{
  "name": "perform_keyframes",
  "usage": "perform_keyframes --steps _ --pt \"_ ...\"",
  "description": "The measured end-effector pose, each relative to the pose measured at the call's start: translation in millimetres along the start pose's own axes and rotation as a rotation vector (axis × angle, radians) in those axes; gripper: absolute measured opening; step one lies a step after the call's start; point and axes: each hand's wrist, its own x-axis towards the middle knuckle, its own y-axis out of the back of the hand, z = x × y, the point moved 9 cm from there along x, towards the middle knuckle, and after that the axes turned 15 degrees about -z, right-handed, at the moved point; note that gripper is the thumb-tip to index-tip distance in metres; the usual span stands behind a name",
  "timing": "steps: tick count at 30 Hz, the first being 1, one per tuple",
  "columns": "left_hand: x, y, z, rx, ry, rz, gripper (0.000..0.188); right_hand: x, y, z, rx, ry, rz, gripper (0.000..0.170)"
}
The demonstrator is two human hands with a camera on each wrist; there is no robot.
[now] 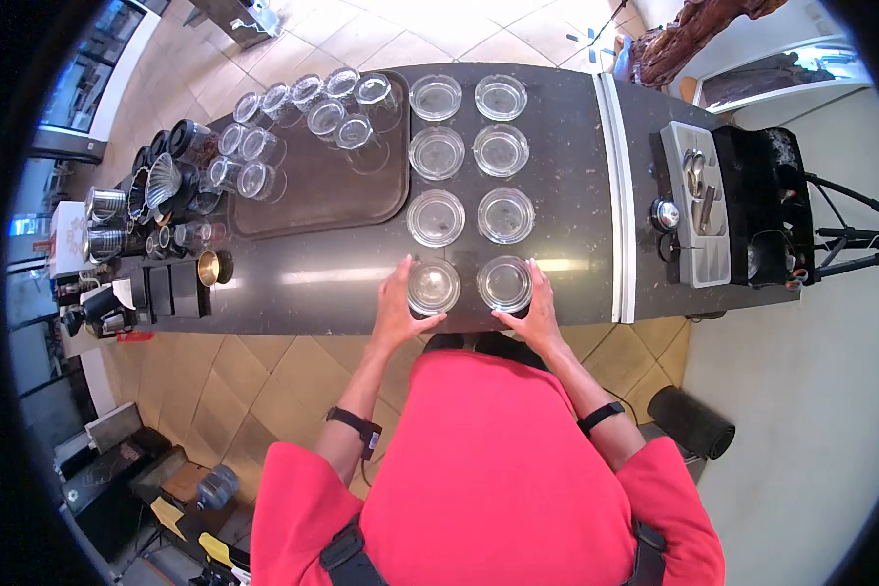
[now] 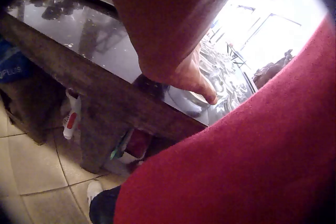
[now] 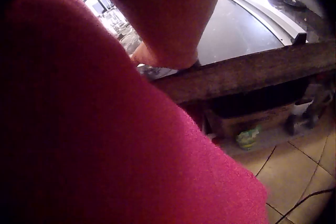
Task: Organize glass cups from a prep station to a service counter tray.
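Clear round glass dishes stand in two columns on the dark counter (image 1: 566,195). Around the nearest dish of the left column (image 1: 433,286), the left hand (image 1: 398,311) curves its thumb and fingers, gripping the rim. The right hand (image 1: 537,311) grips the nearest dish of the right column (image 1: 505,284) in the same way, thumb at the near side. In the left wrist view the left hand (image 2: 191,79) is at a dish edge near the counter's border. The right wrist view shows only part of the right hand (image 3: 157,58); its fingertips are hidden.
Left of the dishes, a brown tray (image 1: 313,210) bears several upturned glasses. Jars, metal cups and a gold bowl (image 1: 208,268) stand farther left. A white strip (image 1: 615,195) crosses the counter at the right, beyond it a cutlery tray (image 1: 698,249).
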Motion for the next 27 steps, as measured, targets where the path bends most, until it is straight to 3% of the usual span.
perform_keyframes --steps 27 --pt "6.1 -7.9 -4.6 0.044 -0.109 -0.047 0.119 -7.2 6.1 -4.9 0.121 -0.193 0.017 0.126"
